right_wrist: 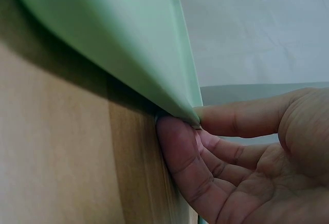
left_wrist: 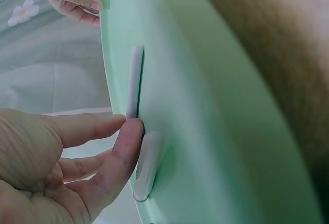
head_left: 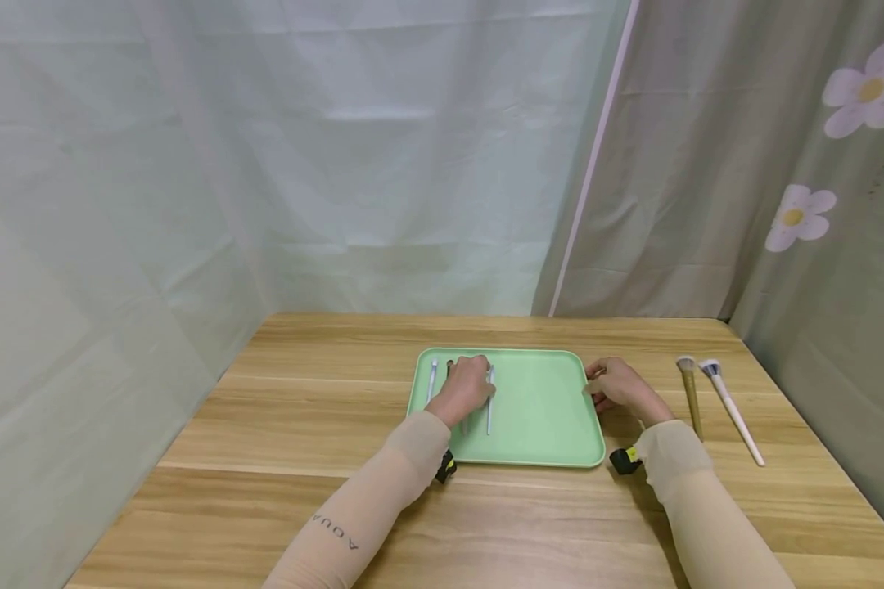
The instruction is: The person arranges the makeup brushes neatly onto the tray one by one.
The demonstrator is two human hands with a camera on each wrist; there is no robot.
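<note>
A light green tray (head_left: 545,409) lies on the table, with a few slender makeup brushes in its left half. My left hand (head_left: 467,388) is over them, its thumb and a finger pinching a thin pale makeup brush (left_wrist: 134,80) where it rests in the tray. Close beside those fingers lies another brush's white handle (left_wrist: 149,165). A pale brush (head_left: 431,380) lies farthest left; the hand partly hides a brown-tipped one (head_left: 449,366). At the tray's right rim, my right hand (right_wrist: 247,157) grips the edge, thumb on the rim and fingers curled beneath.
Right of the tray, on the wooden table (head_left: 280,433), lie a thick brush with a gold-brown handle (head_left: 690,397) and a white-handled brush (head_left: 732,413). Curtains (head_left: 412,164) hang behind the table and along both sides.
</note>
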